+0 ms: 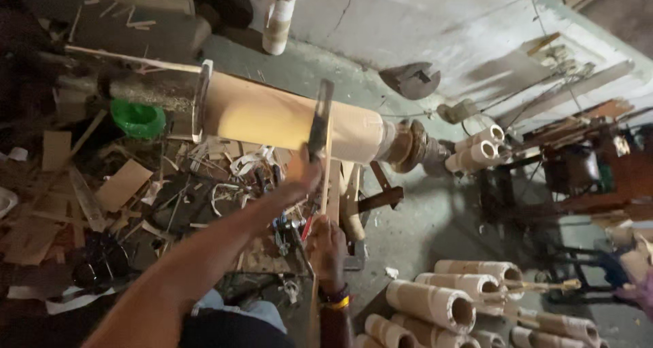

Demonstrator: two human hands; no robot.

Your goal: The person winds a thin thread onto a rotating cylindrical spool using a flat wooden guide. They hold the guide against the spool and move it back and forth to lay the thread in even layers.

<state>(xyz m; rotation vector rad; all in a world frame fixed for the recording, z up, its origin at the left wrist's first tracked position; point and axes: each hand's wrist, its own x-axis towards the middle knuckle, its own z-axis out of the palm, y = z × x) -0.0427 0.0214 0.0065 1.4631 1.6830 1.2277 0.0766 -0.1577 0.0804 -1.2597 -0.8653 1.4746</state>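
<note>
Concrete floor [422, 232], pale wall, and a cluttered worktop [136, 205] strewn with wood scraps; hollow wooden shells [435, 304] lie stacked at lower right. Left hand [303, 174] is closed around the flat dark tool [320, 120], pressed against the smooth tan cylinder [272, 117] lying across the lathe. Right hand [328, 249] grips a thin wooden stick [325, 185], just below the cylinder.

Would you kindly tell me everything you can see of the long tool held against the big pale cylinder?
The long tool is a narrow, flat, dark bar, seemingly metal, on a pale wooden shaft. It stands nearly upright and crosses the front of the big pale cylinder, which lies sideways on a lathe-like mount. The left hand grips it near the middle, just below the cylinder; the right hand holds the lower shaft. The motion blur hides its edge and tip.
</note>
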